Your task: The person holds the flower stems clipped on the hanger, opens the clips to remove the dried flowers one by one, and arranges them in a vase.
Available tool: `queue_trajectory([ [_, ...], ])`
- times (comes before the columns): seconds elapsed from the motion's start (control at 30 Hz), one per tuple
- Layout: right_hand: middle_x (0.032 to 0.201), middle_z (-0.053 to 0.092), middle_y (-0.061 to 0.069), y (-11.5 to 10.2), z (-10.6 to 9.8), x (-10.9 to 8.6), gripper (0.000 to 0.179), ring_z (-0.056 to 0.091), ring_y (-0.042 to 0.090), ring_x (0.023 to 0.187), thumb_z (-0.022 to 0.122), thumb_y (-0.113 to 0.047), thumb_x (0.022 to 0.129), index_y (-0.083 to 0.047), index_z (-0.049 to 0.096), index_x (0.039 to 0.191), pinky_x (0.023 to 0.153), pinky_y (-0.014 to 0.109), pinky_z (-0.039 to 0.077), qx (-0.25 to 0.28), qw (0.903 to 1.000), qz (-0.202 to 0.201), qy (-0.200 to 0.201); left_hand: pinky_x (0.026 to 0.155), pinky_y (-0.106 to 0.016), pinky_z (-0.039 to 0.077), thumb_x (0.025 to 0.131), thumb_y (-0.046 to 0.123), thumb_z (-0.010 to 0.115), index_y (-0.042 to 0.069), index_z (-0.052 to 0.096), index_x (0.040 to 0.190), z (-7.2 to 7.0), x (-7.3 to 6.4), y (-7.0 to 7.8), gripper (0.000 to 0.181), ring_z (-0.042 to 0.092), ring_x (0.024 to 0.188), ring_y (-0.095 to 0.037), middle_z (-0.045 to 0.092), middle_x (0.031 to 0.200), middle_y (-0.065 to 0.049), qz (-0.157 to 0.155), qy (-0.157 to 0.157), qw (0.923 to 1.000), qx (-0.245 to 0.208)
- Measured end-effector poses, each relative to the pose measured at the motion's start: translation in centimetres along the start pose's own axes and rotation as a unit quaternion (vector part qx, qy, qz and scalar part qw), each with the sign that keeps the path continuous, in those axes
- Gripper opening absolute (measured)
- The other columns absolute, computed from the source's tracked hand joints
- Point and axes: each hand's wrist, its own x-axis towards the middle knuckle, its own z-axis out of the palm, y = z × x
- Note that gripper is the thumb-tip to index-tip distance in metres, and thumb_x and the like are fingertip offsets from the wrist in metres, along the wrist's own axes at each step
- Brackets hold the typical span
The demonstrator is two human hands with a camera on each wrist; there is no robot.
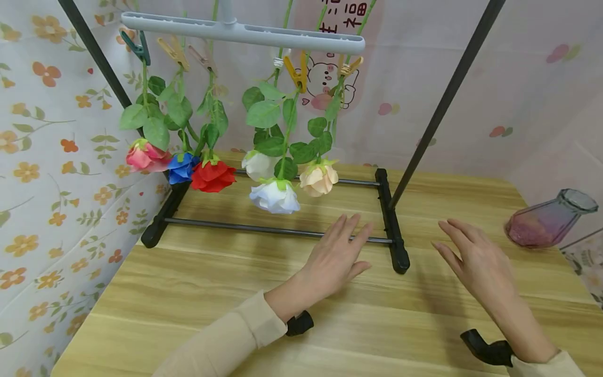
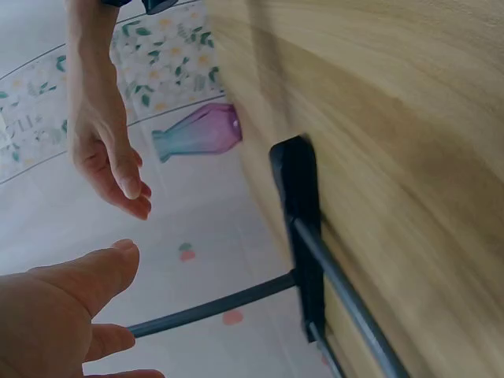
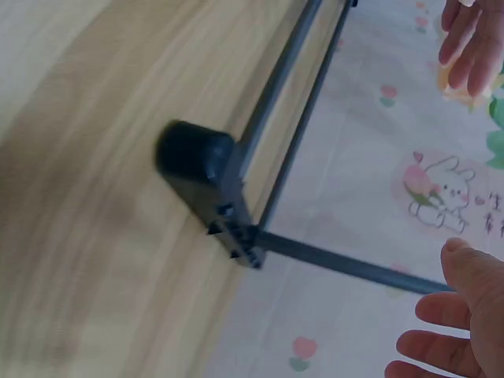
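My left hand [image 1: 335, 257] hovers in front of the rack's lower bar with fingers extended and nothing held. To the right, beyond the black rack foot [image 1: 394, 230], my right hand [image 1: 485, 267] is also in the air, fingers loosely bent and holding nothing. Artificial roses hang head down from clothespins on a grey bar [image 1: 245, 32]: a pink rose [image 1: 146, 156], a blue rose [image 1: 181, 167], a red rose [image 1: 213, 176], white ones [image 1: 275, 197] and a peach rose [image 1: 319, 179]. A pink-to-clear glass vase [image 1: 542, 224] stands right of my right hand.
The black rack frame's slanted posts [image 1: 447, 99] rise on both sides, and its lower bar [image 1: 264, 229] runs across the wooden table [image 1: 212, 324]. Patterned cloth [image 1: 532, 89] hangs behind and at the left. Black wrist mounts [image 1: 487, 350] sit at both wrists.
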Motion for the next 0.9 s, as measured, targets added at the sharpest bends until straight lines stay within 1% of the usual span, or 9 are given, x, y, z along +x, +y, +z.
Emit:
queue_trajectory([
  [0.13,0.117,0.067,0.024,-0.6,-0.1,1.9,0.076,0.065,0.045,0.084,0.027,-0.062,0.098,-0.001,0.067,0.119,0.046,0.051,0.047,-0.002,0.9993,-0.025,0.027,0.112,-0.042,0.042,0.093,0.038,0.065,0.012,0.041,0.145,-1.3,-0.3,-0.4,0.063,0.045,0.138,-0.037,0.044,0.149,-0.018,-0.010,0.041,0.9991,-0.008],
  [0.27,0.115,0.068,0.024,-1.3,-0.6,4.2,0.071,0.066,0.044,0.082,0.031,-0.059,0.099,-0.001,0.067,0.119,0.050,0.053,0.049,-0.008,0.9971,-0.056,0.051,0.107,-0.042,0.046,0.091,0.034,0.068,0.010,0.044,0.143,-2.9,-0.4,-1.1,0.062,0.049,0.134,-0.035,0.047,0.145,-0.018,-0.014,0.102,0.9941,-0.032],
  [0.5,0.116,0.067,0.023,-3.0,-1.8,8.3,0.065,0.064,0.043,0.091,0.033,-0.053,0.101,-0.001,0.065,0.123,0.069,0.054,0.051,-0.003,0.9930,-0.100,0.063,0.105,-0.039,0.047,0.089,0.024,0.072,-0.002,0.047,0.137,-5.2,-0.1,-2.5,0.060,0.054,0.126,-0.032,0.052,0.137,-0.020,-0.008,0.212,0.9720,-0.102],
  [0.57,0.117,0.067,0.022,-3.5,-2.0,9.6,0.055,0.064,0.043,0.093,0.042,-0.046,0.101,-0.001,0.065,0.123,0.072,0.053,0.051,0.005,0.9909,-0.115,0.069,0.107,-0.037,0.045,0.089,0.021,0.072,-0.006,0.047,0.136,-5.8,0.1,-3.0,0.060,0.054,0.126,-0.031,0.053,0.134,-0.021,-0.012,0.233,0.9648,-0.121],
  [0.67,0.117,0.068,0.022,-4.3,-2.2,11.4,0.037,0.064,0.042,0.092,0.066,-0.024,0.093,-0.001,0.066,0.122,0.073,0.053,0.051,0.023,0.9861,-0.137,0.091,0.108,-0.037,0.045,0.090,0.019,0.071,-0.010,0.046,0.137,-6.7,0.4,-3.6,0.060,0.054,0.124,-0.032,0.053,0.133,-0.023,-0.025,0.249,0.9566,-0.149],
  [0.73,0.115,0.068,0.022,-4.9,-2.5,12.6,0.039,0.063,0.042,0.093,0.075,-0.009,0.083,0.000,0.066,0.121,0.076,0.053,0.051,0.032,0.9832,-0.151,0.098,0.108,-0.037,0.045,0.091,0.019,0.070,-0.011,0.044,0.138,-7.2,0.8,-4.0,0.061,0.054,0.124,-0.032,0.052,0.133,-0.024,-0.035,0.254,0.9521,-0.167],
  [0.77,0.115,0.068,0.022,-5.2,-2.7,13.1,0.039,0.063,0.041,0.094,0.075,-0.008,0.084,0.000,0.066,0.120,0.076,0.052,0.051,0.032,0.9823,-0.156,0.098,0.108,-0.037,0.045,0.091,0.019,0.069,-0.011,0.043,0.138,-7.4,0.9,-4.2,0.061,0.053,0.125,-0.032,0.052,0.133,-0.024,-0.040,0.254,0.9505,-0.174],
  [0.8,0.114,0.068,0.022,-5.5,-2.7,13.7,0.043,0.063,0.041,0.095,0.078,-0.003,0.078,0.000,0.067,0.120,0.077,0.053,0.051,0.041,0.9809,-0.158,0.106,0.108,-0.037,0.044,0.092,0.018,0.069,-0.011,0.042,0.139,-7.7,1.1,-4.4,0.062,0.052,0.126,-0.032,0.051,0.134,-0.024,-0.046,0.253,0.9490,-0.182],
  [0.9,0.113,0.067,0.022,-6.3,-2.9,15.3,0.038,0.061,0.040,0.099,0.075,-0.003,0.083,0.001,0.066,0.119,0.078,0.052,0.052,0.052,0.9782,-0.169,0.108,0.110,-0.038,0.043,0.092,0.017,0.068,-0.011,0.040,0.141,-8.1,1.5,-4.9,0.063,0.048,0.130,-0.031,0.048,0.139,-0.024,-0.066,0.246,0.9439,-0.210],
])
